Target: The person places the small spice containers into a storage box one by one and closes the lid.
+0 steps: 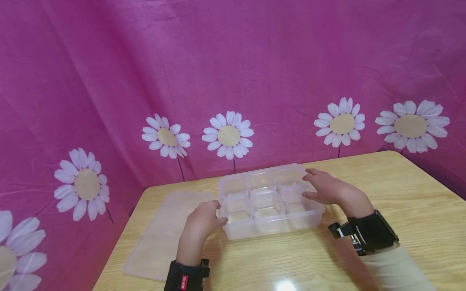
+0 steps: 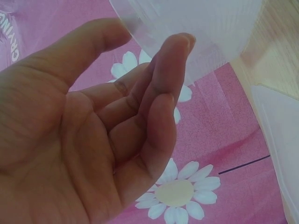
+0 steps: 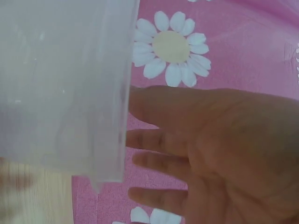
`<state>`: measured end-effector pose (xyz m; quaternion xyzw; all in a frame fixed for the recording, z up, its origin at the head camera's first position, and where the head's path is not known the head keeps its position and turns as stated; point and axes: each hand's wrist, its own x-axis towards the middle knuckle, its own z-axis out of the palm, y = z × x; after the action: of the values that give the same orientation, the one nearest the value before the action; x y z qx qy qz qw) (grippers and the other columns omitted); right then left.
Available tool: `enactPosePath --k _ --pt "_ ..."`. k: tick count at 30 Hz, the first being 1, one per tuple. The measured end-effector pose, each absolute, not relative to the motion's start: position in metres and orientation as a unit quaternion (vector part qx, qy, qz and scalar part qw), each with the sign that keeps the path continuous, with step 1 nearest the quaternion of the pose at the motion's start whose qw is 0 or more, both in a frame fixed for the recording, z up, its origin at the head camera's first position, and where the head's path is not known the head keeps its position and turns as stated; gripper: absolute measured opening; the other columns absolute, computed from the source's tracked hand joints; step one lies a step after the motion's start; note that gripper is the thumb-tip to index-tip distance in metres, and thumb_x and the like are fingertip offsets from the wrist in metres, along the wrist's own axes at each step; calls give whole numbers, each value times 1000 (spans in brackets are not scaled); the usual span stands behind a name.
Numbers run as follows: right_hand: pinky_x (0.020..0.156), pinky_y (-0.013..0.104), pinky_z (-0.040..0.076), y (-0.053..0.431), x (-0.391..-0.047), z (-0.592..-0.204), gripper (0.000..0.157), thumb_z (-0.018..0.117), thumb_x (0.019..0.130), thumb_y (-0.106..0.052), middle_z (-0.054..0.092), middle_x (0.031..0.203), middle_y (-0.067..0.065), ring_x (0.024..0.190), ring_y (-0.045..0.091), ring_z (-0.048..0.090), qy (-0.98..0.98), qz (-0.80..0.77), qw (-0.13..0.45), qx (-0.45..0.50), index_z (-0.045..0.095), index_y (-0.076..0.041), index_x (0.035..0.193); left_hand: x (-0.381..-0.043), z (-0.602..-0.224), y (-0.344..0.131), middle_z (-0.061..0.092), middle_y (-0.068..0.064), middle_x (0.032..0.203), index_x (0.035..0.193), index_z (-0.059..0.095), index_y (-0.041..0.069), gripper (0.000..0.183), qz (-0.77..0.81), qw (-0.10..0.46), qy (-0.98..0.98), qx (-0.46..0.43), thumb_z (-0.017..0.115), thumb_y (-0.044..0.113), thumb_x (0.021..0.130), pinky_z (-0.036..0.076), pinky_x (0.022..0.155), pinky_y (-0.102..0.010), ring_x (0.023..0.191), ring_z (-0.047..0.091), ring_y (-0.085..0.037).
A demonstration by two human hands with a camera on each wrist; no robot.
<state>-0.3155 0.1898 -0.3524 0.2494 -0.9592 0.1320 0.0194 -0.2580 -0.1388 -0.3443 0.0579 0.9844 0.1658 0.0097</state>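
Observation:
A translucent plastic storage box (image 1: 269, 223) stands on the table, holding several square compartment bins (image 1: 267, 202) in two rows. At its left end is my left hand (image 1: 204, 218), thumb and fingers spread apart and loosely bent around the near left corner. The left wrist view shows the thumb tip against the edge of the box (image 2: 215, 32), the fingers overlapping it. My right hand (image 1: 325, 188) is at the right end, its thumb and fingers extended over the rim. In the right wrist view the thumb and forefinger meet the box's edge (image 3: 107, 93); the other fingers are straight.
A flat translucent lid (image 1: 160, 238) lies on the wooden table (image 1: 393, 194) to the left of the box. A pink curtain (image 1: 276, 60) with white flowers hangs behind the table and along its left side. Each wrist wears a black band.

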Motion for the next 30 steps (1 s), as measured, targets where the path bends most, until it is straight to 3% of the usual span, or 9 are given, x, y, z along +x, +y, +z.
enactPosePath --k 7,24,30 --pt "98 62 39 186 -316 -355 36 59 88 -18 53 125 36 116 51 45 -955 105 16 278 60 10 112 -257 -345 -138 66 -10 80 109 62 -2 43 169 10 984 59 73 24 76 52 63 -40 64 54 -18" --pt "97 62 40 182 -311 -350 50 60 88 -24 51 126 35 115 49 47 -962 119 -31 245 51 8 126 -258 -345 -138 69 -12 88 109 62 -2 44 169 11 984 57 73 24 76 53 66 -41 67 55 -18" --pt "97 61 41 173 -306 -346 51 62 87 -22 52 127 33 117 47 47 -951 134 5 280 49 6 128 -258 -346 -138 69 -13 89 109 62 -2 43 168 10 984 58 73 24 76 53 67 -42 68 56 -19"
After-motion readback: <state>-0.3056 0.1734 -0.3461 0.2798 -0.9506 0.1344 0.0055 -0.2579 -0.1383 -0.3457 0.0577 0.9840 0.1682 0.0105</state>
